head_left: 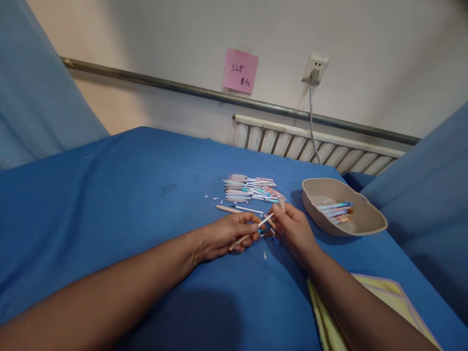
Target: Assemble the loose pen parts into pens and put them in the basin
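The left hand [234, 233] pinches a slim beige pen barrel [241, 241] — white refill [265, 220] protruding, its far end at the right hand's [292, 226] closed fingertips. Both hands are above the blue cloth [146, 170], just in front of a pile of slim white and pastel pens [250, 188]. An oval beige plastic basket [369, 225] — several pens inside — stands right of the pile.

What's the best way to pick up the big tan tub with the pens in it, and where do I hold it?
I'd come from above and hold the tan tub by its rim, one hand at each narrow end. It's wide and open, and the pens lie loose inside, so keeping it level should stop them sliding.
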Available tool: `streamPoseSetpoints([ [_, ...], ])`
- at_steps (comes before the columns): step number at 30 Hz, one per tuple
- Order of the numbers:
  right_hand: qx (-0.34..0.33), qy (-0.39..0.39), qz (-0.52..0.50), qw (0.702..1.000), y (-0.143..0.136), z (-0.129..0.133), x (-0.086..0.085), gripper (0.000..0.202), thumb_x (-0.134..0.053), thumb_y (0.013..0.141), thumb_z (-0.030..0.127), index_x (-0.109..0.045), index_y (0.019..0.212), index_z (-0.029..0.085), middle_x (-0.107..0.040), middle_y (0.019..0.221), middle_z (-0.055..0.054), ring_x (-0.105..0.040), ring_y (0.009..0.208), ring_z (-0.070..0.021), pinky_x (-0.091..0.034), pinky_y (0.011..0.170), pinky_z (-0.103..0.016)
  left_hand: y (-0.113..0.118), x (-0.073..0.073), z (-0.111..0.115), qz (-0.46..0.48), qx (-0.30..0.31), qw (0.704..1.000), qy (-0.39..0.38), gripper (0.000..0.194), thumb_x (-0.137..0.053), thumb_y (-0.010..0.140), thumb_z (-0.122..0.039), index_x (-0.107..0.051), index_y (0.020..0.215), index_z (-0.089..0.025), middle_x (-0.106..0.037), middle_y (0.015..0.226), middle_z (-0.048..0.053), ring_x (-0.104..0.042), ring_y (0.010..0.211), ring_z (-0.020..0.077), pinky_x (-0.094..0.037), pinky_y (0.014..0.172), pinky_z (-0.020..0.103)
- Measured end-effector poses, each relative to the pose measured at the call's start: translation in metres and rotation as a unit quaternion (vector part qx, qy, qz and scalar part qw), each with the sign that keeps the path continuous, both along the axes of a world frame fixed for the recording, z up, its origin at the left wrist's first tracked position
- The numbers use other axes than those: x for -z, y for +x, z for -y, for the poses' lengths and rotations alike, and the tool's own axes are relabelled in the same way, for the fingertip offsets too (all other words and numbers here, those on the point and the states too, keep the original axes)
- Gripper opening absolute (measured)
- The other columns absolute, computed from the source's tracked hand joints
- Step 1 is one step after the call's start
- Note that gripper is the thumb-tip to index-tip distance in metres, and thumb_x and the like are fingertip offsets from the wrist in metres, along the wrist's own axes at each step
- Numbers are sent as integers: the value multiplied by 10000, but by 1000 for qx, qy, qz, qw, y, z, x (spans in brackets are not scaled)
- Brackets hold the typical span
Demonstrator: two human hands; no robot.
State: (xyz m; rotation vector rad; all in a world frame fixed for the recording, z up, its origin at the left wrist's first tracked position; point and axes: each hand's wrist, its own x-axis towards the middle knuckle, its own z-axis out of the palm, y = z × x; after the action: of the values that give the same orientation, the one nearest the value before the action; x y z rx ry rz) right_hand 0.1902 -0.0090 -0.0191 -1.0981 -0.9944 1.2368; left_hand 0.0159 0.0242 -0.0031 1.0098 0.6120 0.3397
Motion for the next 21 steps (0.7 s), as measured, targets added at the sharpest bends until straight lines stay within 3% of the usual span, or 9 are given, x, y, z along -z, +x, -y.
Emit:
streamPoseSetpoints([
  [6,43,12,19,999,6,-2,-4,407,-567,762,570,-615,746,167,-471,520,44,-408,421,-88,-345,385,-208,-1,1,-1,-7,-10,999,31,278,-646,784,-372,-535,942,-172,-528,687,-26,-419,477,50,-243,413,170],
  [11,152,47,93,983,14,-4,-7,502,-479,797,619,-613,657,155,-430,495,44,-369,435,-80,-295,418,-210,-1,2,-3,-16,-29,998,49,297,-682,753,-350,-542,937,-164,-567,717,-12,-470,516,64,-313,445,179],
  [14,144,46,41,988,15,-5,-5,471,-509,785,615,-598,697,160,-424,499,53,-337,417,-69,-269,400,-205,-1,0,-2,-23,-33,997,61,289,-692,738,-333,-550,917,-156,-569,703,-11,-475,521,67,-322,453,182],
  [21,104,56,-32,992,8,-3,-5,355,-615,755,530,-565,726,180,-516,595,30,-424,456,-76,-358,416,-197,-2,0,-2,-35,-22,996,83,291,-671,756,-348,-553,937,-154,-559,696,-11,-455,504,63,-284,427,174],
])
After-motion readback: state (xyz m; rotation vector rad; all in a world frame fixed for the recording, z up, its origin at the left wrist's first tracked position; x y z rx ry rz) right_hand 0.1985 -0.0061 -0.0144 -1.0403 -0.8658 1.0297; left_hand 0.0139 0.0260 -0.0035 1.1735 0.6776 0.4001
